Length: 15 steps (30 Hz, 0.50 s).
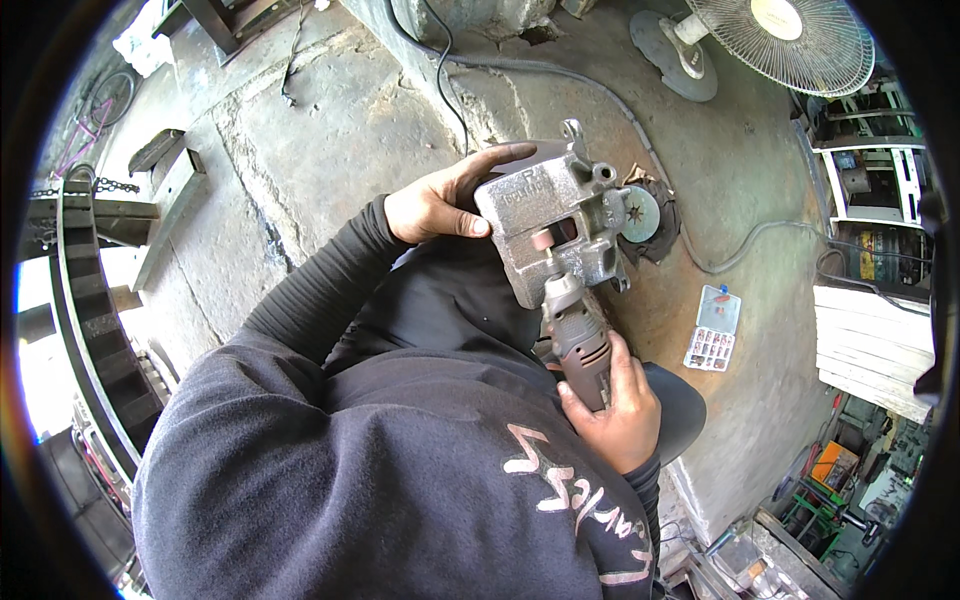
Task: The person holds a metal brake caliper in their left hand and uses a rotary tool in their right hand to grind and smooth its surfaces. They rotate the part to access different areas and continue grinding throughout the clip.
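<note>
A cast metal brake caliper [530,205] with rough speckled grey surfaces is held over my lap, my left hand [450,200] gripping its upper left side with fingers over the edge and thumb on the front face. My right hand [620,410] is wrapped round a dark rotary tool [580,340], pointed up at the caliper. The tool's small pinkish bit [543,239] is at the opening in the caliper's middle; I cannot tell whether it touches the metal. Behind the caliper, at its right, a pale round disc [639,220] rests on a dark cloth [661,241].
An open plastic case of small bits [712,345] lies at right. A fan [770,45], grey hose [705,265] and cables are on the concrete floor [260,130]. Metal shelving [872,145], white stacked boards [870,350] and cluttered tools line the right; metal frames [165,220] stand left.
</note>
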### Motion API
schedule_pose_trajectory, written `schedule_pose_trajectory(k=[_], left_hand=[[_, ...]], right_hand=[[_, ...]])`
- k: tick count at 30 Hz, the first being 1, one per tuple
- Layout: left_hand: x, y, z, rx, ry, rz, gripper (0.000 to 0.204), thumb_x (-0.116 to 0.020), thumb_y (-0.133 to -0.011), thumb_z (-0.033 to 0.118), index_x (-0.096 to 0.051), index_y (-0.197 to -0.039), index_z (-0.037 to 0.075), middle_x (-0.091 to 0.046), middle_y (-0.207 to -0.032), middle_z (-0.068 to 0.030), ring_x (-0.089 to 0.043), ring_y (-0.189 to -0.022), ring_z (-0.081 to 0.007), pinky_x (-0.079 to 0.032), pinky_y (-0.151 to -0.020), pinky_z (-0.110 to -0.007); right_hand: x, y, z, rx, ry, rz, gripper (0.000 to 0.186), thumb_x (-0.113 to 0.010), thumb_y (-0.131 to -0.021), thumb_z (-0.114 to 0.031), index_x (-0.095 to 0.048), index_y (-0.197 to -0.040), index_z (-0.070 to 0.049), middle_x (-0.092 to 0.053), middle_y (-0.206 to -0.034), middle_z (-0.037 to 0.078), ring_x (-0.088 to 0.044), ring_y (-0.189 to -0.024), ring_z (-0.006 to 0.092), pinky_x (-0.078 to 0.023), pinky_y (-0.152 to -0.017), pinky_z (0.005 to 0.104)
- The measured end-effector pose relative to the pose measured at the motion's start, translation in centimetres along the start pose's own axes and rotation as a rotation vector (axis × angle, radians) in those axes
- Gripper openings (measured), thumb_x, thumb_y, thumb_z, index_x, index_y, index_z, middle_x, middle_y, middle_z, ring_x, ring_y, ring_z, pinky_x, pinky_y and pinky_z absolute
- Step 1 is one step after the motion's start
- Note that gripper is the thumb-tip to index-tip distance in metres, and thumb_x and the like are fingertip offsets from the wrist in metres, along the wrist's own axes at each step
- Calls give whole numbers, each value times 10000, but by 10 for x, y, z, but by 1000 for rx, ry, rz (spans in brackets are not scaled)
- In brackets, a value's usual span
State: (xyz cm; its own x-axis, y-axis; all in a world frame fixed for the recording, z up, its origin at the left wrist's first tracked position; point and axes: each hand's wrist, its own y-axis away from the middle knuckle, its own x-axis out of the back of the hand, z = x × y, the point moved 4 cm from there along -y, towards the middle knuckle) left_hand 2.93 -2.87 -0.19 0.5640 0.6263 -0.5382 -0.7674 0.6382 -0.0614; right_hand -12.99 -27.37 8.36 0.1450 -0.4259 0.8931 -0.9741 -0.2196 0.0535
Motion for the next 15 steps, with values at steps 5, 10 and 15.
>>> schedule_pose_trajectory(k=[5,10,15], left_hand=[[1,0,1,1,9,4,1101,-865,-706,140,-210,-1580,4,-282,-1619,-159,-257,-1496,-265,-154,-1228,-375],[1,0,1,13,14,18,1111,-863,-691,131,-210,-1579,2,-269,-1626,-162,-238,-1506,-268,-144,-1231,-376],[1,0,1,12,21,18,1107,-858,-684,120,-213,-1575,-7,-258,-1632,-160,-221,-1514,-270,-134,-1234,-378]], right_hand=[[-2,4,3,-44,-37,-39,800,-820,-745,-329,-487,-1392,2,-639,-1174,270,-674,-995,422,-575,-816,444],[-3,6,0,77,-33,-46,795,-816,-747,-316,-487,-1394,6,-640,-1160,272,-673,-988,428,-574,-814,452],[1,7,5,-67,-20,-45,783,-813,-750,-330,-499,-1383,8,-644,-1157,271,-682,-968,425,-580,-791,446]])
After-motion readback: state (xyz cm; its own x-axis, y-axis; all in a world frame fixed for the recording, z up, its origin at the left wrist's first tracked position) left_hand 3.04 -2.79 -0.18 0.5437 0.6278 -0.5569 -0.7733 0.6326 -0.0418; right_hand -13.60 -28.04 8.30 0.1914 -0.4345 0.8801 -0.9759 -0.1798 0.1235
